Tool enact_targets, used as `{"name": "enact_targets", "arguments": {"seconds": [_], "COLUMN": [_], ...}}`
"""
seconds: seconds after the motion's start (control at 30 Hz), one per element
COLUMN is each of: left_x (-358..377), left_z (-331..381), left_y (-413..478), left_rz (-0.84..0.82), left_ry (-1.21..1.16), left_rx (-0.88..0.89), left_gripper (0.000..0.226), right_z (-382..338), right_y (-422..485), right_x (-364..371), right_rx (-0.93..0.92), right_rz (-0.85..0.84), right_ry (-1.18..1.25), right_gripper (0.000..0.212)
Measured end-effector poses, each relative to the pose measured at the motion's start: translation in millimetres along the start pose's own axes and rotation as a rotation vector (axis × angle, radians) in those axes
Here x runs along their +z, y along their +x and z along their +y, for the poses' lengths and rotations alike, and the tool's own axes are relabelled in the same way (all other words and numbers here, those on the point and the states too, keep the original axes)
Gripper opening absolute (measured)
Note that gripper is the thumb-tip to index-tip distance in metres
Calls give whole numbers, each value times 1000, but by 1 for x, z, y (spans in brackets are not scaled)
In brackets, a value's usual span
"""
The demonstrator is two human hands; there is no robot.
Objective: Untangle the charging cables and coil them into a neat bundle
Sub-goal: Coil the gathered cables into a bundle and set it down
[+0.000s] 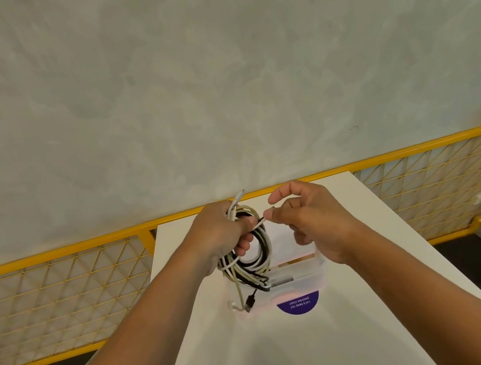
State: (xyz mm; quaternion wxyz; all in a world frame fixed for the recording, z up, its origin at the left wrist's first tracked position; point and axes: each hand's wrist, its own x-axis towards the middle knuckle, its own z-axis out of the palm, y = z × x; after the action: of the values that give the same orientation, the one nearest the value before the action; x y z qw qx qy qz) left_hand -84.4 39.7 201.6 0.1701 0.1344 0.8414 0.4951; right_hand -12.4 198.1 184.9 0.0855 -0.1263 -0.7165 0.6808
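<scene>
Forearms nearest, stretching over the white surface. I'm watching the left hand gripping the coiled cables, loops hanging downward above the surface. The right hand is pinching a white loose end running sideways into the coil.

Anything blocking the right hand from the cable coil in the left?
Nothing visible. The right hand pinches a loose white cable end running straight to the coiled bundle of white, beige and black cables that the left hand grips. The clear plastic box sits below them on the white table, not between.
</scene>
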Motion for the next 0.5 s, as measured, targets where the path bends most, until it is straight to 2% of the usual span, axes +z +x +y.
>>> {"name": "enact_targets", "arguments": {"seconds": [0.1, 0.23, 0.3, 0.37, 0.43, 0.5], "left_x": [-7, -6, -2, 3, 7, 11], "left_z": [-4, -6, -6, -5, -3, -1], "left_y": [3, 6, 8, 10, 9, 8], "left_rz": [32, 76, 132, 193, 252, 324], "left_ry": [21, 27, 7, -26, -60, -70], "left_rx": [-33, -6, 35, 72, 109, 152], "left_gripper": [8, 8, 11, 12, 9, 11], "right_z": [0, 12, 21, 28, 32, 35], "right_y": [-2, -7, -12, -15, -16, -15], "right_x": [-8, -5, 2, 10, 16, 20], "right_rx": [108, 387, 480, 516, 543, 590], "right_rz": [-31, -302, -426, -503, -516, -463], "right_ry": [-155, -226, -207, -154, -55, 105], "right_gripper": [19, 40, 57, 58, 56, 70]}}
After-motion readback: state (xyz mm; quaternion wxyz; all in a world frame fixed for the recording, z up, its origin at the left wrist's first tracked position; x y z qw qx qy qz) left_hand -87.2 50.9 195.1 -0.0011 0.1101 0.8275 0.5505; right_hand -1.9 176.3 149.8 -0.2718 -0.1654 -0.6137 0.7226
